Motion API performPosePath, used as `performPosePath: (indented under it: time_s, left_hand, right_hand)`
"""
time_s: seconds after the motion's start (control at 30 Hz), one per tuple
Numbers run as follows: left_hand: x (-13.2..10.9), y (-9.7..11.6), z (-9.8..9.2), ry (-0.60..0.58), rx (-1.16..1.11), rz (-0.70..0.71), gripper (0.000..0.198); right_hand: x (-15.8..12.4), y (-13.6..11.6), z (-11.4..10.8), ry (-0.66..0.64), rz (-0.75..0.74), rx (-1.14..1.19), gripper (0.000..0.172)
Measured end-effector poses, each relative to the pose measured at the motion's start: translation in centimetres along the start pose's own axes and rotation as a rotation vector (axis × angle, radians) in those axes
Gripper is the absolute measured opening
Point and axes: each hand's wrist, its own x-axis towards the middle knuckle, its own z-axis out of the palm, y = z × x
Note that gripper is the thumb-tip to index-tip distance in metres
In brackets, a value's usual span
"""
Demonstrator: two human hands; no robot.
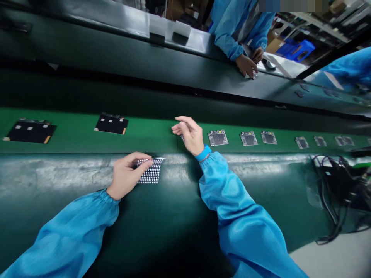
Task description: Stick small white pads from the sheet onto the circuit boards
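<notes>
My left hand (127, 173) is closed on a sheet of white round stickers (150, 173) in a dark grid. A thin metal tool, perhaps tweezers (159, 158), sticks out along the sheet's top edge from the same fingers. Over the green belt, my right hand (189, 135) has its thumb and fingers bent around a small speckled grey piece, seemingly a circuit board (182, 137), mostly hidden by the hand. Just right of it a bare circuit board (218, 137) lies flat on the belt, with another circuit board (248, 138) beyond.
Several more boards (268, 137) line the green belt (153, 131) to the right. Two black panels (111, 124) lie on its left part. Black cables (333, 208) bunch at the right. Across the line, a co-worker's hands (247, 63) handle a small part.
</notes>
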Motion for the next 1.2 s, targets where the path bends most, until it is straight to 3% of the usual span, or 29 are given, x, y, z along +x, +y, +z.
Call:
performPosePath:
  time_s: [0.17,0.3,0.4,0.47,0.57,0.67,0.87,0.97,1.07,1.2]
  left_hand:
    - [-0.3,0.7,-0.9,0.024,-0.019,0.028,0.007]
    - [-2.1,1.3,-3.7,0.056,0.004,0.004,0.009]
    - [-4.1,0.9,-6.1,0.126,0.047,-0.060,0.013]
    - [-5.2,0.3,-7.2,0.163,0.058,-0.119,0.016]
    - [-6.2,-0.7,-8.0,0.210,0.065,-0.171,0.018]
    - [-6.4,-1.0,-8.2,0.229,0.063,-0.169,0.019]
    - [-6.7,-0.7,-8.7,0.269,0.087,-0.144,0.023]
    - [-6.7,-0.4,-8.6,0.266,0.058,-0.125,0.021]
    - [-6.6,0.3,-8.4,0.243,-0.002,-0.099,0.014]
    - [-6.1,1.1,-8.8,0.261,-0.051,-0.036,0.007]
  right_hand:
    - [3.8,-0.3,7.8,-0.314,-0.229,-0.486,0.023]
    - [5.4,-0.5,12.5,-0.397,-0.292,-0.619,0.034]
    - [5.1,-1.1,13.5,-0.420,-0.296,-0.660,0.028]
    - [4.7,-1.6,13.6,-0.437,-0.293,-0.674,0.033]
    - [4.0,-2.2,14.1,-0.424,-0.255,-0.721,0.039]
    - [3.7,-2.6,14.4,-0.373,-0.201,-0.770,0.033]
    - [4.6,-5.4,10.5,-0.267,-0.260,-0.697,0.040]
    - [5.2,-6.2,9.8,-0.309,-0.324,-0.673,0.042]
    - [5.6,-5.2,12.5,-0.449,-0.333,-0.681,0.038]
    - [5.9,-3.5,19.7,-0.552,-0.329,-0.631,0.040]
